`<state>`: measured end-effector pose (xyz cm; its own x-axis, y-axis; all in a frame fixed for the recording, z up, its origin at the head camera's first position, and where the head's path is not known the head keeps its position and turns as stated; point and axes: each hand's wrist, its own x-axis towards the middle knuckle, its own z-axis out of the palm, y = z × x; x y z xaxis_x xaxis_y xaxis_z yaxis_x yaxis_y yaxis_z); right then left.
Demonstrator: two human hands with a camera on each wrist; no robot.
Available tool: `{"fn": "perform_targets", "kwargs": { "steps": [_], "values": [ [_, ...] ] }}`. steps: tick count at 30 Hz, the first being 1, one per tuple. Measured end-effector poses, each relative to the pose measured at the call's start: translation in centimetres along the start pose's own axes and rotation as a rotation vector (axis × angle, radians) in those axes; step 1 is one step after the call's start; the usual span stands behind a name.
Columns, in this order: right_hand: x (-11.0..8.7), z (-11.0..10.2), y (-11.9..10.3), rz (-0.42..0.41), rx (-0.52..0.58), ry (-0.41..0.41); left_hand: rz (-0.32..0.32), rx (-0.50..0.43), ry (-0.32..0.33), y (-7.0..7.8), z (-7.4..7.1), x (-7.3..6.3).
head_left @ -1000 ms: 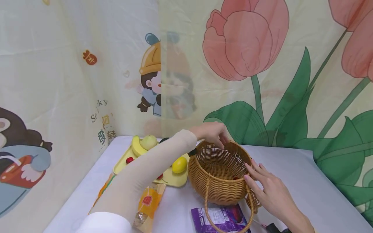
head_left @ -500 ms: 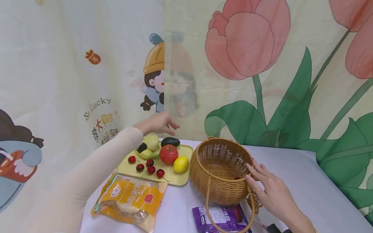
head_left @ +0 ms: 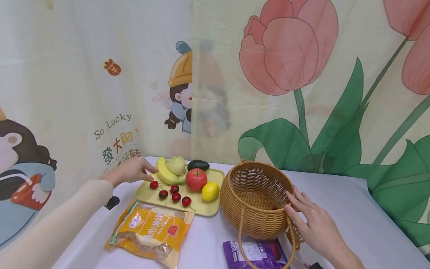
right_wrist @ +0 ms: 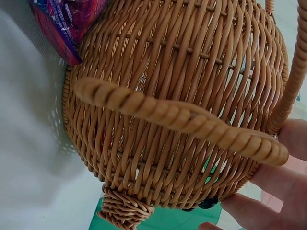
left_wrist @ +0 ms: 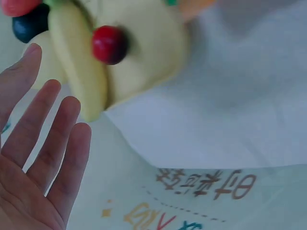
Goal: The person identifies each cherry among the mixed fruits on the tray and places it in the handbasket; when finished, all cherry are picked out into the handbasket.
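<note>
My left hand point(head_left: 134, 171) hovers at the left edge of the yellow tray point(head_left: 209, 210), beside a cherry point(head_left: 153, 185) and a banana point(head_left: 166, 172). In the left wrist view its fingers are spread and hold nothing; the cherry point(left_wrist: 109, 45) lies beyond the fingertips. Other cherries point(head_left: 176, 197), a red apple point(head_left: 196, 179), a lemon point(head_left: 210, 191), a pale green round fruit point(head_left: 176, 165) and a dark green avocado-like item point(head_left: 198, 165) share the tray. My right hand point(head_left: 314, 224) rests extended fingers on the right side of the wicker basket point(head_left: 255, 222). A small red thing point(head_left: 274, 208) shows inside the basket.
An orange food packet point(head_left: 152, 233) lies in front of the tray. In front of the basket is a purple packet point(head_left: 250, 254), partly under the lowered basket handle point(head_left: 240, 239). Printed cloth point(head_left: 215, 93) hangs behind the white table.
My left hand has moved from above the basket leftward across the tray, then down to its left edge, uncovering the fruit and orange packet. The right hand has stayed on the basket.
</note>
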<state>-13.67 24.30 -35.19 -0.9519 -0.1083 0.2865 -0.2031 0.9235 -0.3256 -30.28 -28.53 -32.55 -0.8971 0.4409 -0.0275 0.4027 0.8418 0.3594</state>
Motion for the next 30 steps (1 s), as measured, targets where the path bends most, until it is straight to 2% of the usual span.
{"fn": "perform_targets", "kwargs": {
  "steps": [5,7,11,15,22,30],
  "values": [
    [-0.1,0.0,0.1,-0.006,-0.003,0.009,-0.048,0.007,-0.023,-1.2,1.8,-0.5],
    [-0.1,0.1,0.1,-0.007,-0.004,0.012,-0.088,0.015,-0.038,-1.4,2.4,-0.3],
    [0.0,0.1,0.0,-0.013,-0.002,0.018,-0.091,0.057,-0.060,-1.5,3.2,0.1],
    [0.0,0.2,-0.1,-0.019,0.001,0.022,-0.088,0.098,-0.053,-1.6,3.9,0.2],
    [-0.1,0.1,-0.2,-0.006,-0.004,0.025,-0.087,0.103,-0.014,-1.9,4.3,0.3],
    [-0.1,0.1,-0.3,0.002,-0.005,0.028,-0.069,0.095,-0.002,-1.8,4.2,0.3]
  ]
}}
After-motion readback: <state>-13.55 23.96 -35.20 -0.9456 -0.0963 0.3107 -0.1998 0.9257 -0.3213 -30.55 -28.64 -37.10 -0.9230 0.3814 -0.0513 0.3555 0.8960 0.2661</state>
